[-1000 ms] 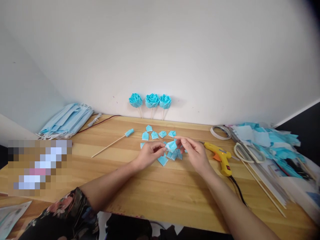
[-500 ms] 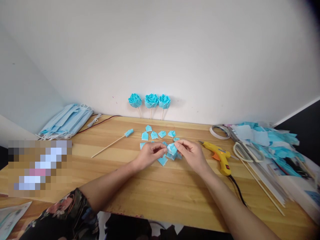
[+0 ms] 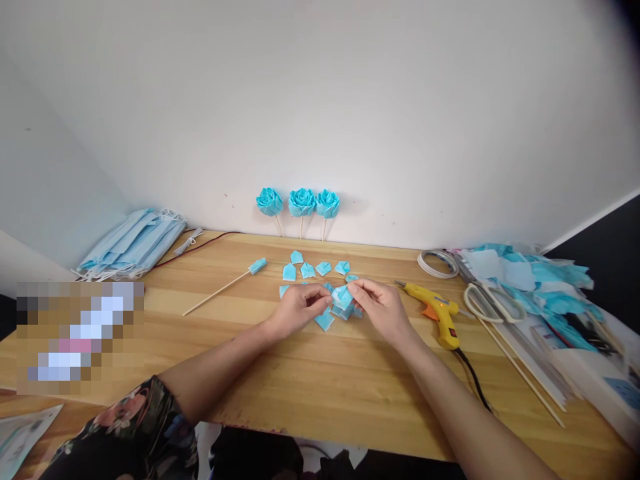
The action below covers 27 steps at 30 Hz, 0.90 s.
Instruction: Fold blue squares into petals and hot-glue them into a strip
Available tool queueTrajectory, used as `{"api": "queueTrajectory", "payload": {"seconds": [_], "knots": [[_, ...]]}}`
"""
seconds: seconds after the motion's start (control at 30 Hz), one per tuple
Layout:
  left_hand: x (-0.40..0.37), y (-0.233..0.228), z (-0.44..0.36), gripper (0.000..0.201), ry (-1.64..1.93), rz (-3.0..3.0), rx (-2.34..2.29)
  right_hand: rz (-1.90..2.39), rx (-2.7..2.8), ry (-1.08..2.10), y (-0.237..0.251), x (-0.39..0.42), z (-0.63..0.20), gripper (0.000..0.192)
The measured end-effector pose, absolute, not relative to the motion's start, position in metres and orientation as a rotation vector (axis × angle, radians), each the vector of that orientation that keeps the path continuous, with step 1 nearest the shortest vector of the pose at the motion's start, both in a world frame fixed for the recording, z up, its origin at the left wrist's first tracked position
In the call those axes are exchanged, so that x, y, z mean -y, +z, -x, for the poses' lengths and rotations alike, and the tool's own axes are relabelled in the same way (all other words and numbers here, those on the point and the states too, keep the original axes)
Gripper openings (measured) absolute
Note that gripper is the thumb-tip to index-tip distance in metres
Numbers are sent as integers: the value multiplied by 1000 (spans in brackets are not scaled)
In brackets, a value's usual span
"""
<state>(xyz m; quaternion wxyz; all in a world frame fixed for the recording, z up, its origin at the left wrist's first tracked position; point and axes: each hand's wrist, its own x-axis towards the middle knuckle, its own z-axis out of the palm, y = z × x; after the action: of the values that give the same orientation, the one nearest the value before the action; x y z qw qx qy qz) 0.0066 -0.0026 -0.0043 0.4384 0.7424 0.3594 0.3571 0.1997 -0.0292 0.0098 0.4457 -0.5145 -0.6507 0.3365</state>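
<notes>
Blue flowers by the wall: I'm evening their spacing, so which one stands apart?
The left flower: a gap separates it from the middle flower, which nearly meets the right flower.

From here I can read no lettering, number or sign; the faint marks on the packet (image 3: 23, 437) at near left are too small.

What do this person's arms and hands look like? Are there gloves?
No gloves: the left hand and right hand are bare. A black sleeve with pinkish flowers ends near the left elbow. The right forearm is bare, with no sleeve in view.
</notes>
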Motion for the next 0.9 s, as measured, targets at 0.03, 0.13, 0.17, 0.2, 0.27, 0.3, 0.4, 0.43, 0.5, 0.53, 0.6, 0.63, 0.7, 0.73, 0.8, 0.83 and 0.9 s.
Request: {"api": "queueTrajectory", "payload": {"seconds": [0.03,0.13,0.17,0.2,0.27,0.3,0.4,0.43,0.5,0.53,0.6,0.63,0.7,0.73,0.8,0.83,0.9], "knots": [[3,-4,-6,26,885,-1851,-899,1277,1614,831,10,29,-200,34],[3,-3,-6,25,881,-1862,-906,1275,1616,831,10,29,-199,38],[3,-3,-6,25,882,-1863,-904,1269,1615,838,10,28,-200,39],[3,-3,-6,25,882,-1861,-902,1261,1613,846,10,28,-200,40],[3,-3,-6,25,882,-1857,-898,1248,1613,855,10,28,-200,41],[2,-3,-6,25,882,-1856,-898,1245,1616,852,10,28,-200,41],[2,-4,-6,24,887,-1865,-895,1244,1630,830,10,28,-201,40],[2,-4,-6,24,888,-1870,-895,1244,1634,825,10,28,-201,40],[1,-4,-6,24,882,-1881,-899,1242,1638,822,9,28,-201,41],[1,-4,-6,24,878,-1886,-901,1239,1639,823,9,28,-201,42],[1,-5,-6,24,876,-1893,-905,1233,1639,823,8,28,-201,43],[1,-5,-6,24,877,-1893,-906,1232,1639,821,8,28,-202,43],[1,-6,-5,24,881,-1888,-906,1235,1640,817,7,27,-202,44],[0,-6,-5,24,883,-1885,-906,1238,1644,811,6,27,-203,45],[0,-7,-5,24,882,-1880,-905,1252,1668,789,5,27,-204,45],[0,-8,-5,24,882,-1880,-905,1261,1688,769,5,27,-204,45],[0,-8,-5,24,879,-1886,-906,1284,1733,711,5,26,-205,46]]}}
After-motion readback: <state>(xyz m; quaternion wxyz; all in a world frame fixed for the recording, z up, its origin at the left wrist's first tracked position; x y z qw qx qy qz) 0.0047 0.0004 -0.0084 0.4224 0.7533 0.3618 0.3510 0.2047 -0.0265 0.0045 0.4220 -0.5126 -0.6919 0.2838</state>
